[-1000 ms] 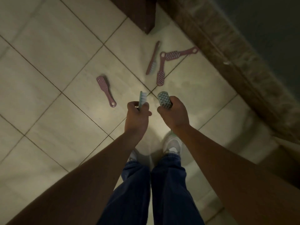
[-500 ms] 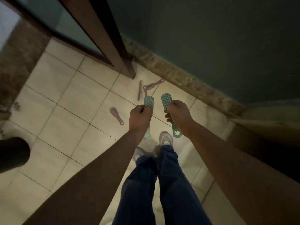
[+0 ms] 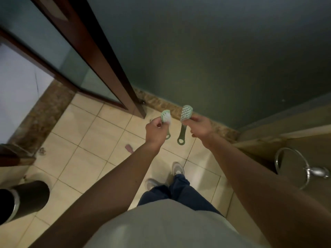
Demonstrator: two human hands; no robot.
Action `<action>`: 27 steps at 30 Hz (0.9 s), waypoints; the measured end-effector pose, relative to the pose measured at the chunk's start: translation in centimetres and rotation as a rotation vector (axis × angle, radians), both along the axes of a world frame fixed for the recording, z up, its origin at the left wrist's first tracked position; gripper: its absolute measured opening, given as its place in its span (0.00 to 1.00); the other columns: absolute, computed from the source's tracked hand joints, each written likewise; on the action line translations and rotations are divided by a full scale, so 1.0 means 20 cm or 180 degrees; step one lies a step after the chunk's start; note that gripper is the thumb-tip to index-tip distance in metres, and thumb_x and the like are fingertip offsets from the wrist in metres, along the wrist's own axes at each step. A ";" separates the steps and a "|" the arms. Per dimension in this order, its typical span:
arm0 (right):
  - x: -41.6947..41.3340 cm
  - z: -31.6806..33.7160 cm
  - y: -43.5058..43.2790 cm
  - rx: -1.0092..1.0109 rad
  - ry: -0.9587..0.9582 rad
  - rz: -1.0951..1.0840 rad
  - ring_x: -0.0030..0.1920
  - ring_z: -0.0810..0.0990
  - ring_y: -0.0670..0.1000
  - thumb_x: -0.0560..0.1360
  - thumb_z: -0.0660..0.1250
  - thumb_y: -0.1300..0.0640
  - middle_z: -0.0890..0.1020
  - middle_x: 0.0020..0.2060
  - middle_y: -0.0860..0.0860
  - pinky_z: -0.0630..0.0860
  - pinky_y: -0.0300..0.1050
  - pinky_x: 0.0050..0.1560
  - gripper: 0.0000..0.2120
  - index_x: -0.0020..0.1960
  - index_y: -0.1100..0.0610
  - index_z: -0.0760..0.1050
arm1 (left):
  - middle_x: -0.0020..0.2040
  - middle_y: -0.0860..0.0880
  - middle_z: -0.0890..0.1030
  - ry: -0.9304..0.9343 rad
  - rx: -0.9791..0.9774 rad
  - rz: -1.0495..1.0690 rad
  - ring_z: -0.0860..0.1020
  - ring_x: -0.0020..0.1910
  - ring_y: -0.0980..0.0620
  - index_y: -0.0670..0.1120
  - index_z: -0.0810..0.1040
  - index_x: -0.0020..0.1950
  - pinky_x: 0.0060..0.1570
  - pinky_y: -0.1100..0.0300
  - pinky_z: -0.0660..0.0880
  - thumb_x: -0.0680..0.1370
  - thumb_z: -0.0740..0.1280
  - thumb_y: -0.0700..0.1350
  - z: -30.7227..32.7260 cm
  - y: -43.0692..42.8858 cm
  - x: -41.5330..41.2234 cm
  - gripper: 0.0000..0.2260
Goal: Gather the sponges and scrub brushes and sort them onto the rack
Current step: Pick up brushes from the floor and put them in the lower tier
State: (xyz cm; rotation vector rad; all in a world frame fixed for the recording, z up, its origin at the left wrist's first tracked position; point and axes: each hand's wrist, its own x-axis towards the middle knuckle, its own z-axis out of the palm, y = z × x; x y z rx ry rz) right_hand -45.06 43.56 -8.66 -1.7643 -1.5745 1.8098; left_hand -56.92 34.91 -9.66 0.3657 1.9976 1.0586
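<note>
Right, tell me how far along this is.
Done: nothing visibly racked; no rack in view. In hand: the left hand grips one green brush, the right hand the other green brush. Left: a pink brush lies on the floor; both held ones need racking.

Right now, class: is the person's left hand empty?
No, the left hand grips a green scrub brush, its bristle head pointing up.

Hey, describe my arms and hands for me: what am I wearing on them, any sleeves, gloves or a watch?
The left forearm and right forearm are bare, with no sleeves in view. The left hand and right hand wear no gloves; no watch or bracelet shows at either wrist. Any ring is too blurred to tell.
</note>
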 end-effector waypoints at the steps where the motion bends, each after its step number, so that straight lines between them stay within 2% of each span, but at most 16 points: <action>1: 0.02 0.04 0.01 -0.0052 0.0089 0.0009 0.27 0.73 0.47 0.77 0.67 0.58 0.76 0.30 0.49 0.71 0.40 0.28 0.03 0.47 0.55 0.78 | 0.44 0.46 0.78 0.0019 0.0031 -0.0044 0.73 0.35 0.55 0.49 0.78 0.52 0.27 0.68 0.70 0.79 0.64 0.43 0.05 0.02 0.01 0.04; 2: 0.04 0.08 0.02 -0.0129 0.0195 0.0005 0.26 0.76 0.48 0.78 0.65 0.58 0.77 0.30 0.50 0.74 0.39 0.27 0.03 0.47 0.55 0.77 | 0.46 0.46 0.78 -0.0006 0.0038 -0.0107 0.73 0.35 0.55 0.49 0.77 0.55 0.26 0.68 0.70 0.80 0.64 0.44 0.09 0.05 0.01 0.05; 4: 0.07 0.14 0.04 -0.0321 0.0383 -0.0016 0.28 0.82 0.52 0.80 0.61 0.58 0.79 0.31 0.53 0.78 0.41 0.27 0.04 0.50 0.54 0.74 | 0.42 0.48 0.77 -0.0188 0.0074 -0.0277 0.73 0.33 0.55 0.47 0.76 0.58 0.27 0.65 0.69 0.81 0.61 0.44 0.18 0.10 0.02 0.08; 6: 0.09 0.19 0.06 -0.0414 0.0497 -0.0081 0.33 0.85 0.55 0.80 0.59 0.59 0.82 0.34 0.54 0.81 0.45 0.31 0.05 0.51 0.53 0.73 | 0.36 0.49 0.76 -0.0464 0.0150 -0.0413 0.73 0.29 0.54 0.44 0.75 0.61 0.27 0.64 0.67 0.83 0.59 0.44 0.27 0.14 0.03 0.10; 8: 0.11 0.23 0.10 -0.0452 0.0607 -0.0254 0.34 0.85 0.57 0.78 0.58 0.62 0.83 0.38 0.56 0.82 0.51 0.37 0.06 0.50 0.54 0.72 | 0.35 0.48 0.78 -0.0701 0.0190 -0.0532 0.76 0.30 0.52 0.44 0.73 0.62 0.29 0.61 0.71 0.83 0.57 0.45 0.35 0.18 0.04 0.11; 10: 0.13 0.27 0.14 -0.0557 0.0734 -0.0415 0.35 0.85 0.59 0.77 0.58 0.64 0.84 0.39 0.59 0.83 0.54 0.39 0.07 0.52 0.57 0.72 | 0.39 0.46 0.82 -0.0838 0.0200 -0.0677 0.80 0.35 0.50 0.46 0.72 0.62 0.36 0.59 0.77 0.84 0.56 0.45 0.41 0.21 0.05 0.10; 12: 0.16 0.30 0.17 -0.0643 0.0871 -0.0496 0.36 0.86 0.58 0.77 0.56 0.66 0.86 0.38 0.58 0.81 0.48 0.33 0.11 0.56 0.58 0.72 | 0.44 0.43 0.84 -0.0904 0.0233 -0.0738 0.82 0.41 0.48 0.46 0.71 0.63 0.46 0.54 0.80 0.84 0.55 0.44 0.44 0.24 0.07 0.10; 14: 0.20 0.34 0.21 -0.0630 0.0953 -0.0604 0.37 0.86 0.56 0.76 0.53 0.67 0.86 0.37 0.56 0.79 0.44 0.30 0.15 0.60 0.60 0.71 | 0.49 0.40 0.83 -0.0968 0.0266 -0.0758 0.83 0.45 0.46 0.46 0.72 0.63 0.49 0.53 0.80 0.84 0.53 0.43 0.46 0.27 0.09 0.11; 16: 0.25 0.35 0.23 -0.0575 0.0945 -0.0765 0.37 0.86 0.56 0.77 0.50 0.64 0.86 0.36 0.56 0.79 0.44 0.30 0.17 0.59 0.61 0.73 | 0.51 0.38 0.82 -0.1061 0.0264 -0.0860 0.83 0.47 0.44 0.45 0.73 0.62 0.50 0.53 0.80 0.84 0.51 0.44 0.47 0.29 0.12 0.14; 18: 0.31 0.38 0.24 -0.0570 0.0958 -0.0971 0.36 0.85 0.57 0.77 0.50 0.58 0.86 0.37 0.57 0.78 0.43 0.29 0.17 0.53 0.61 0.76 | 0.49 0.39 0.82 -0.1131 0.0215 -0.0963 0.83 0.45 0.44 0.46 0.75 0.59 0.48 0.54 0.80 0.83 0.52 0.47 0.48 0.32 0.16 0.14; 20: 0.36 0.40 0.24 -0.0470 0.0909 -0.1131 0.33 0.83 0.56 0.76 0.56 0.55 0.85 0.37 0.58 0.75 0.40 0.26 0.14 0.46 0.60 0.79 | 0.45 0.42 0.82 -0.1072 0.0161 -0.1103 0.83 0.41 0.46 0.47 0.76 0.56 0.43 0.56 0.80 0.83 0.55 0.50 0.49 0.36 0.21 0.12; 23: 0.44 0.44 0.21 -0.0084 0.0629 -0.1329 0.23 0.76 0.51 0.72 0.67 0.61 0.81 0.29 0.55 0.65 0.34 0.20 0.04 0.41 0.60 0.80 | 0.43 0.44 0.81 -0.0911 0.0088 -0.1431 0.79 0.33 0.51 0.49 0.74 0.53 0.30 0.62 0.76 0.82 0.61 0.47 0.51 0.42 0.28 0.05; 25: 0.49 0.45 0.18 0.0056 0.0650 -0.1583 0.20 0.74 0.48 0.74 0.66 0.64 0.80 0.26 0.53 0.63 0.33 0.19 0.05 0.41 0.59 0.79 | 0.44 0.44 0.80 -0.0840 0.0055 -0.1633 0.77 0.29 0.53 0.50 0.71 0.51 0.23 0.65 0.68 0.83 0.58 0.43 0.52 0.45 0.33 0.04; 27: 0.54 0.47 0.15 0.0128 0.0696 -0.1892 0.21 0.74 0.49 0.75 0.63 0.66 0.80 0.27 0.54 0.64 0.34 0.20 0.05 0.43 0.59 0.76 | 0.43 0.43 0.79 -0.0733 0.0038 -0.1848 0.76 0.29 0.51 0.49 0.68 0.52 0.23 0.64 0.63 0.83 0.55 0.39 0.53 0.48 0.37 0.06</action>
